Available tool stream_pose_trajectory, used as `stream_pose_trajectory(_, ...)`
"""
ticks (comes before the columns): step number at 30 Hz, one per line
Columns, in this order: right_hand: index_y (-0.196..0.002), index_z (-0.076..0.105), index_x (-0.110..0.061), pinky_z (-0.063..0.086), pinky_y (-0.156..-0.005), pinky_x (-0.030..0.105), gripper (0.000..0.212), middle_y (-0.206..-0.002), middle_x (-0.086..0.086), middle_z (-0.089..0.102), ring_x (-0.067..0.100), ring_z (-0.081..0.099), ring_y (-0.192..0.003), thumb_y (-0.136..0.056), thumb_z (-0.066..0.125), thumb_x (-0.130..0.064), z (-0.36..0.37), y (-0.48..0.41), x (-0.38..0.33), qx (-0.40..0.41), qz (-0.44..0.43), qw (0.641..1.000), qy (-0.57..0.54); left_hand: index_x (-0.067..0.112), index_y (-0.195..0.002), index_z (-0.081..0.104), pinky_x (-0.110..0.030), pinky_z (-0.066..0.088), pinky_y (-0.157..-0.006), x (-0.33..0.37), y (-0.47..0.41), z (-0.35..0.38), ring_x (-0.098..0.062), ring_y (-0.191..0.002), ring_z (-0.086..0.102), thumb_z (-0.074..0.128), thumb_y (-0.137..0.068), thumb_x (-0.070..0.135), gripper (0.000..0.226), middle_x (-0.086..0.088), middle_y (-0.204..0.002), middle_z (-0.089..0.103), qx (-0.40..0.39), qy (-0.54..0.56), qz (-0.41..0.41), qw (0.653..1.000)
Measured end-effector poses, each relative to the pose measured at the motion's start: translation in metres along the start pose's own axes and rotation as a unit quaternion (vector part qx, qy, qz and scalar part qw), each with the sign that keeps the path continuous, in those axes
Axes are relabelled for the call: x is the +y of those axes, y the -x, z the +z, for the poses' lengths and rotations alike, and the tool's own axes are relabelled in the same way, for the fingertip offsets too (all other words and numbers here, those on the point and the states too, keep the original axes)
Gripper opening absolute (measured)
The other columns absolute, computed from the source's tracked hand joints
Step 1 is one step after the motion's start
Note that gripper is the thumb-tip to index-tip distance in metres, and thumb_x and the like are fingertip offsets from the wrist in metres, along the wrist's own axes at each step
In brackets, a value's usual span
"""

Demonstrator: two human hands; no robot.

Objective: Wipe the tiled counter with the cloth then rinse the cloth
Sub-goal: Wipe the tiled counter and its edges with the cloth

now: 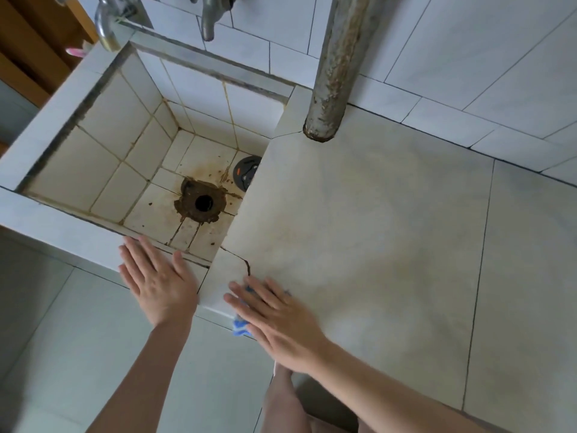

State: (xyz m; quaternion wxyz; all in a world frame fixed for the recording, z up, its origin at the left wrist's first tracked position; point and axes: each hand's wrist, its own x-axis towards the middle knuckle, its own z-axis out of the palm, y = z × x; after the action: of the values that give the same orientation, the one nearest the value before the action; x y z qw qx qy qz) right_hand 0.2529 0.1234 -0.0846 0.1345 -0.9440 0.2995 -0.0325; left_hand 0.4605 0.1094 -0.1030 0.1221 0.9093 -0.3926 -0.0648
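Cloth [242,328], blue and white, lies on the counter [374,229] at its front corner, just right of the sink [62,226], mostly hidden beneath the right hand [281,320]. That hand presses it flat with straight fingers rather than clutching it, likely to spread pressure for wiping. The left hand [156,282] rests flat on the sink's front rim, holding nothing, probably as a brace. Taps [207,26] hang over the sink's back wall, where rinsing would likely follow.

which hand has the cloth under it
The right hand, flat on the blue cloth at the counter edge; the left hand rests bare on the sink rim.
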Motion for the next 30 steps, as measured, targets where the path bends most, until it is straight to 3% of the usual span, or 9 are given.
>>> stream_pose_trajectory(3,-0.145,0.029,-0.024,0.015,-0.116,0.035,0.046,-0.154,-0.003,0.026,0.020,0.018,-0.144,-0.100,0.032,-0.031,-0.007,-0.002,0.052,0.000,0.021,1.000,0.015,0.005,-0.148,0.001,-0.043,0.000,-0.119,0.000,0.000,0.000,-0.025,-0.146,-0.004,0.010,-0.096,0.045,0.067,-0.015,-0.157,-0.001,0.002,0.002,0.003,1.000)
stream_pose_trajectory(6,-0.143,0.035,-0.019,0.021,-0.112,0.039,0.047,-0.150,0.005,0.034,0.028,0.028,-0.140,-0.101,0.020,-0.035,-0.018,0.003,0.124,0.046,0.165,0.984,0.050,0.004,-0.148,0.001,-0.043,0.000,-0.118,0.000,0.001,-0.001,-0.025,-0.146,-0.004,0.011,-0.096,0.044,0.066,-0.015,-0.157,-0.001,0.003,0.004,0.004,1.000)
stream_pose_trajectory(8,-0.144,0.034,-0.018,0.019,-0.111,0.040,0.051,-0.150,0.007,0.034,0.031,0.026,-0.140,-0.102,0.012,-0.037,-0.028,0.008,0.157,0.067,0.265,0.959,0.071,0.003,-0.148,0.002,-0.043,-0.001,-0.118,0.001,0.001,-0.002,-0.026,-0.146,-0.003,0.011,-0.096,0.045,0.067,-0.016,-0.157,0.000,0.003,0.007,0.007,1.000)
stream_pose_trajectory(12,-0.146,0.030,-0.018,0.010,-0.112,0.044,0.050,-0.153,0.008,0.028,0.033,0.020,-0.142,-0.100,0.017,-0.035,-0.021,-0.002,0.140,0.101,0.399,0.909,0.064,0.002,-0.148,0.002,-0.043,0.000,-0.118,0.001,0.000,-0.001,-0.027,-0.146,-0.003,0.009,-0.096,0.045,0.067,-0.017,-0.157,0.000,0.002,0.004,0.010,1.000)
stream_pose_trajectory(15,-0.144,0.034,-0.015,0.016,-0.111,0.046,0.050,-0.151,0.009,0.032,0.033,0.026,-0.140,-0.101,0.019,-0.034,-0.006,-0.015,0.082,0.093,0.329,0.938,0.055,0.003,-0.148,0.002,-0.044,0.000,-0.118,0.000,-0.001,0.000,-0.027,-0.146,-0.003,0.009,-0.096,0.045,0.067,-0.017,-0.157,0.000,0.002,0.001,0.009,1.000)
stream_pose_trajectory(18,-0.146,0.032,-0.020,0.021,-0.114,0.048,0.048,-0.153,0.005,0.027,0.030,0.020,-0.143,-0.099,0.033,-0.034,0.009,-0.028,0.006,0.074,0.205,0.976,0.022,0.002,-0.148,0.002,-0.043,-0.001,-0.118,-0.002,-0.001,0.000,-0.027,-0.146,-0.003,0.008,-0.096,0.046,0.068,-0.017,-0.157,0.000,-0.003,0.002,0.009,1.000)
stream_pose_trajectory(21,-0.145,0.032,-0.024,0.018,-0.116,0.043,0.048,-0.154,-0.003,0.026,0.024,0.018,-0.144,-0.100,0.034,-0.038,0.017,-0.041,-0.040,0.050,0.138,0.989,0.012,0.002,-0.148,0.003,-0.042,-0.001,-0.118,-0.003,-0.001,-0.001,-0.027,-0.146,-0.003,0.008,-0.095,0.047,0.070,-0.017,-0.157,0.000,-0.007,0.004,0.008,1.000)
stream_pose_trajectory(26,-0.148,0.023,-0.027,0.017,-0.116,0.042,0.048,-0.156,-0.004,0.019,0.022,0.011,-0.145,-0.102,0.026,-0.040,0.016,-0.031,-0.025,0.023,0.116,0.993,0.025,0.002,-0.148,0.002,-0.042,-0.002,-0.118,-0.004,-0.001,-0.002,-0.027,-0.145,-0.004,0.007,-0.094,0.049,0.071,-0.018,-0.157,0.000,-0.016,0.003,0.011,1.000)
stream_pose_trajectory(30,-0.150,0.018,-0.024,0.020,-0.114,0.044,0.049,-0.157,-0.001,0.017,0.026,0.013,-0.145,-0.102,0.020,-0.039,0.005,0.008,0.020,0.036,0.197,0.979,0.047,0.004,-0.148,0.000,-0.042,-0.003,-0.118,-0.003,-0.001,-0.004,-0.026,-0.145,-0.006,0.006,-0.095,0.050,0.071,-0.017,-0.157,-0.002,-0.021,0.004,0.015,1.000)
